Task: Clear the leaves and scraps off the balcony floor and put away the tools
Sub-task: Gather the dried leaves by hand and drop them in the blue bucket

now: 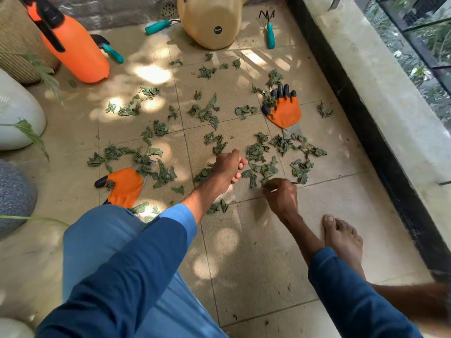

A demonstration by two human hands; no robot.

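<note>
Several crumpled green leaves point(205, 113) lie scattered over the beige tiled balcony floor point(244, 252). My left hand point(228, 168) hovers low over the leaves in the middle, fingers loosely curled, and I cannot see anything in it. My right hand point(280, 193) pinches a leaf scrap at floor level just to its right. One orange glove point(284, 111) with black fingertips lies at the right, a second orange glove point(124, 186) at the left near my knee. Three teal-handled tools lie at the back: a trowel point(109, 48), a hand tool point(158, 26) and a small rake point(269, 30).
An orange pressure sprayer point(73, 47) lies at the back left beside a woven basket point(17, 37). A tan watering can point(210, 20) stands at the back centre. White pots point(17, 113) line the left. A raised ledge point(378, 113) runs along the right. My bare foot point(341, 237) rests near it.
</note>
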